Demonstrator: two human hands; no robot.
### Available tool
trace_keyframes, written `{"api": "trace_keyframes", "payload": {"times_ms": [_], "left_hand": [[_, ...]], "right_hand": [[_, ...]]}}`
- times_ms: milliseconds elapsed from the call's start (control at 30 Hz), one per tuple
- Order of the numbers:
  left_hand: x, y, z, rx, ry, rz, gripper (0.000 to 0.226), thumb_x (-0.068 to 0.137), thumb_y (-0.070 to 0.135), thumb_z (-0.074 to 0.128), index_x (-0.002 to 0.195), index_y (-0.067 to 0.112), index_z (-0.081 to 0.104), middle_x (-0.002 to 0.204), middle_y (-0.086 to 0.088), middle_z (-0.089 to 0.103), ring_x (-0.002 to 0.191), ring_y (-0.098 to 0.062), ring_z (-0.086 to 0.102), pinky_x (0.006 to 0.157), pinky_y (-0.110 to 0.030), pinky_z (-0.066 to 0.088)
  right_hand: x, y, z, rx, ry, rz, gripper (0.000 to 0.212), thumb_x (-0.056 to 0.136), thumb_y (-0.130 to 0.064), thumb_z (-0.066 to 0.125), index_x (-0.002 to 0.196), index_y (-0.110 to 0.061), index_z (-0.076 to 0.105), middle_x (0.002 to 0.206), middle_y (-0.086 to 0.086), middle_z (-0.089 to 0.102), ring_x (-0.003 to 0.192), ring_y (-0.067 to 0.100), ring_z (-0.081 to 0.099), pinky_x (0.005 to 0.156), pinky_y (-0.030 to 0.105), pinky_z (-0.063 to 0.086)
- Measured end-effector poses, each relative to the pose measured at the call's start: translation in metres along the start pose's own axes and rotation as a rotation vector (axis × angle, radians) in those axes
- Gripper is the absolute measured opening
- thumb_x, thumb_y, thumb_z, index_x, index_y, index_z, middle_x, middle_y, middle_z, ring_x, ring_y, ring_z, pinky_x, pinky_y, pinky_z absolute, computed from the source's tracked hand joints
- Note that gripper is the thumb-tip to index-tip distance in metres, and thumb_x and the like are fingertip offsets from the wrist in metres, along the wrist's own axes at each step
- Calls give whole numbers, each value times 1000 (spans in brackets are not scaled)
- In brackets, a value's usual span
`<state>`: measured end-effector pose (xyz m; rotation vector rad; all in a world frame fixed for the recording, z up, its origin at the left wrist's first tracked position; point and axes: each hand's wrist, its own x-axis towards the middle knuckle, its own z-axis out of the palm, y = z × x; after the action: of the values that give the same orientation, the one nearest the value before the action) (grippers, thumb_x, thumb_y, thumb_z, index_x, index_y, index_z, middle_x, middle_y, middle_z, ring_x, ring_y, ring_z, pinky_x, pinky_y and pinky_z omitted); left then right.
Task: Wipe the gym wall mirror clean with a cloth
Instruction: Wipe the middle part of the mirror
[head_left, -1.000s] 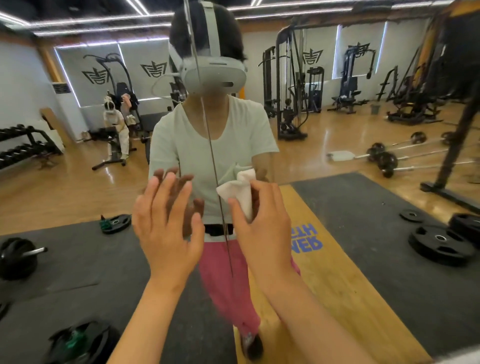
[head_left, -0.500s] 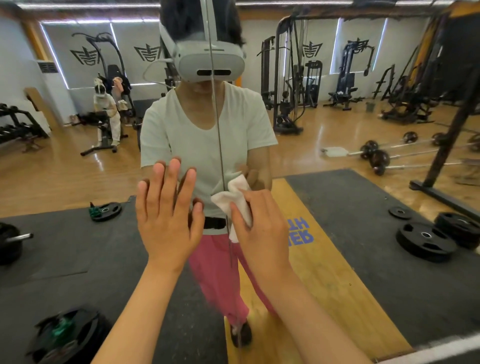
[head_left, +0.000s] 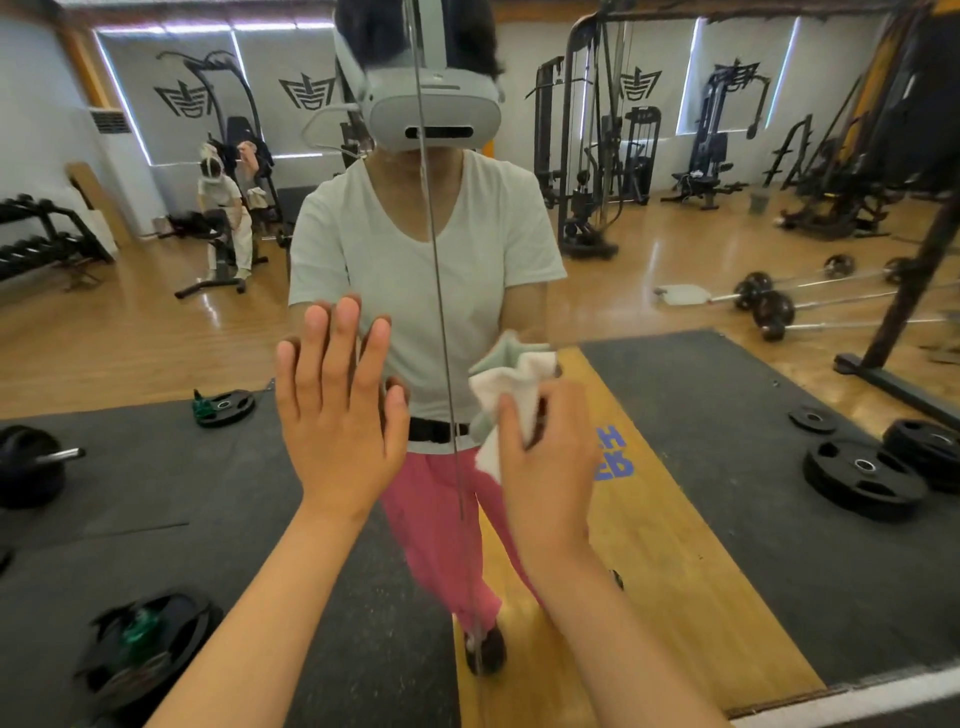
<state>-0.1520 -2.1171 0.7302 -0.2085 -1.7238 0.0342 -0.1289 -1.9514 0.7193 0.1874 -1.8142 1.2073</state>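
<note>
The wall mirror fills the head view and a vertical seam between two panes runs down its middle. My left hand lies flat on the glass left of the seam, fingers straight and spread. My right hand grips a crumpled white cloth and holds it against the glass just right of the seam. My own reflection, in a white shirt and pink trousers, stands behind both hands.
The mirror's lower edge shows as a white strip at bottom right. The glass reflects the gym: black weight plates, barbells, cable machines, a dumbbell rack and a seated person at a bench.
My right hand has carried the cloth to the right and slightly up across the seam. My left hand stays flat on the glass. The camera has tilted down a little.
</note>
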Motion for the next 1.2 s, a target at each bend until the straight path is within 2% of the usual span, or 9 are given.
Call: {"api": "trace_keyframes", "payload": {"times_ms": [133,267,467,600,733,800,900,1033,1200], "left_hand": [[0,-1,-2,1,-10,-1,52,101,26,36,150,11,29,166,5,-1,153,-19,2,124,-43,7],[1,0,-4,-17,-22,-9,50,101,25,37,149,10,31,166,3,1,153,-20,3,123,-44,6],[2,35,-18,-147,-142,-154,60,97,24,47,150,2,29,159,-21,20,151,-35,9,122,-52,9],[4,74,-9,-195,-170,-14,60,95,23,48,149,6,29,158,-14,22,153,-20,4,124,-46,7],[21,97,6,-248,-123,-19,57,96,22,45,148,8,30,157,-13,23,152,-15,0,124,-42,4],[25,100,15,-216,-98,-32,57,96,19,49,149,8,31,157,-14,26,153,-16,1,124,-41,4],[19,98,26,-130,-66,-26,62,96,23,53,153,11,29,159,-12,26,153,-19,4,124,-42,5],[18,98,31,-97,-58,10,63,100,33,42,156,14,20,166,0,1,153,-20,2,124,-43,2],[17,97,31,-88,-54,23,62,101,36,39,156,13,21,166,1,-2,153,-20,1,124,-43,2]], "right_hand": [[-22,-6,22,5,-132,-246,11,94,-23,54,100,-13,52,83,5,54,76,18,53,61,23,39],[-9,12,4,-29,-157,-300,11,94,-23,54,98,-19,45,84,5,54,76,14,49,60,19,37],[30,49,-51,-35,-28,-36,11,91,-12,64,91,-4,56,85,5,51,74,12,43,64,28,38],[69,73,-97,-34,115,131,12,91,-11,65,95,-13,54,93,2,53,79,4,44,70,11,37],[93,103,-122,-81,262,295,13,94,-20,61,99,-10,55,99,7,57,84,13,50,75,32,46],[89,103,-117,-105,280,302,15,96,-19,57,103,-6,55,101,7,56,85,11,49,75,30,44],[68,93,-94,-149,266,226,24,98,-17,49,117,-2,54,109,5,50,98,19,49,82,33,43],[30,69,-60,-60,106,105,35,99,-27,43,124,-4,55,113,0,50,103,21,50,88,39,46],[19,62,-43,-46,-76,-139,33,97,-20,51,130,-17,45,108,9,58,99,20,50,89,27,42]]}}
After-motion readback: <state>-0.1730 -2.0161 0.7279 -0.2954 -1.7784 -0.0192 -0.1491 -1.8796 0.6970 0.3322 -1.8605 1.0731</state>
